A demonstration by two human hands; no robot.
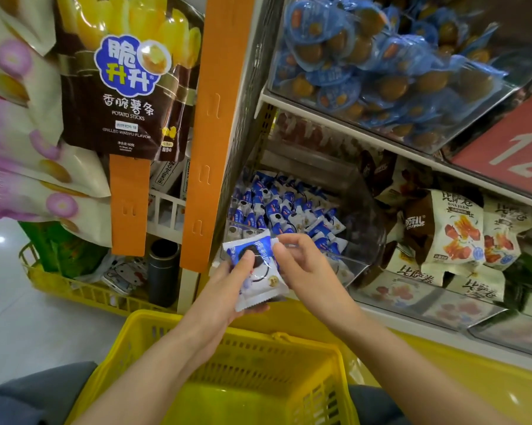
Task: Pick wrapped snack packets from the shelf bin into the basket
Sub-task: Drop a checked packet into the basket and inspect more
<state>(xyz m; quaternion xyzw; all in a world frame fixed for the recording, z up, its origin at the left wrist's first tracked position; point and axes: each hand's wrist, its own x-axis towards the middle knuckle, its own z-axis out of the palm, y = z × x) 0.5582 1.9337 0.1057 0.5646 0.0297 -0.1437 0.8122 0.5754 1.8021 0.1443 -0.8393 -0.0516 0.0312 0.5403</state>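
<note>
Snack packets (260,273), flat pillows of glossy blue-and-white film with serrated end seams and a dark round biscuit printed on the front, lie in the left hand (224,289). There seems to be more than one, stacked. The thumb presses down on the top one while the fingers curl underneath. The right hand (301,265) pinches the upper right corner of the top packet between thumb and forefinger, with its other fingers loosely bent. Both hands are held just above the far rim of the basket (258,357), a bright yellow moulded plastic tub with slotted walls. Just behind the hands sits the shelf bin (358,266), a clear, curved plastic trough holding a loose pile (286,210) of the same small blue-and-white packets. To its right lie matte white-and-brown pouches (454,231). On the shelf above, a tilted clear bin holds blue-wrapped sweets (381,72) with round brown centres, beside a red price card (510,148). An orange hanging strip (218,118) with punched slots runs down the shelf edge. Left of it hangs a shiny brown potato-stick bag (126,87). Lower left, a second yellow basket (74,289) stands on the pale glossy floor next to a dark cylindrical flask (163,271).
</note>
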